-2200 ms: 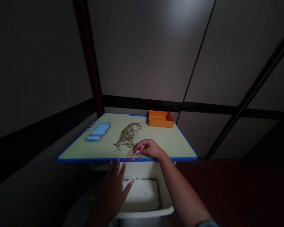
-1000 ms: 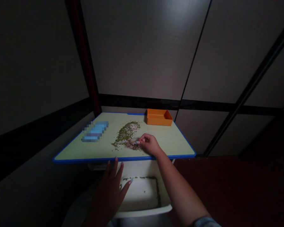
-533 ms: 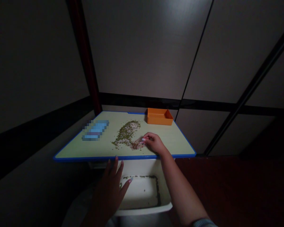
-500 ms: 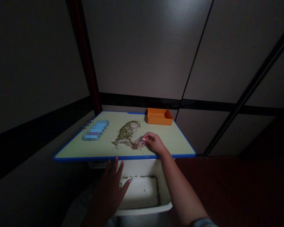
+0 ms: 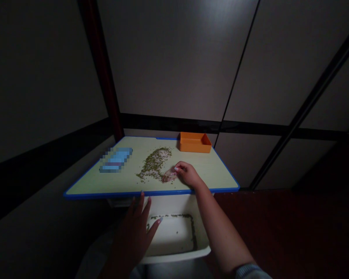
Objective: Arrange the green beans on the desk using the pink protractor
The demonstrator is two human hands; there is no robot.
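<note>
On the pale table top (image 5: 200, 174) lies a loose spread of small green grains (image 5: 154, 162), like dried beans or seeds. My right hand (image 5: 188, 174) is at the spread's near right side, thumb and fingers pinched on a thin see-through, pinkish piece (image 5: 170, 175). That piece meets the lower right end of the spread; its exact kind is too blurred to tell. My left hand (image 5: 135, 228) has its fingers spread, with the tips at the table's blue front edge. Beneath that edge is a white drawer or bin (image 5: 170, 236), partly hidden by my left hand, with more grains along its inner edges.
An orange open box (image 5: 195, 146) stands at the table's back right corner. At the left lies a flat phone-like thing (image 5: 116, 159), its surface pixelated. Dark panelled walls (image 5: 174, 58) close in behind and to the left.
Both hands keep nearly the same pose, and the right hand's pinch holds. The whole view has shifted very slightly; the grains look almost the same.
</note>
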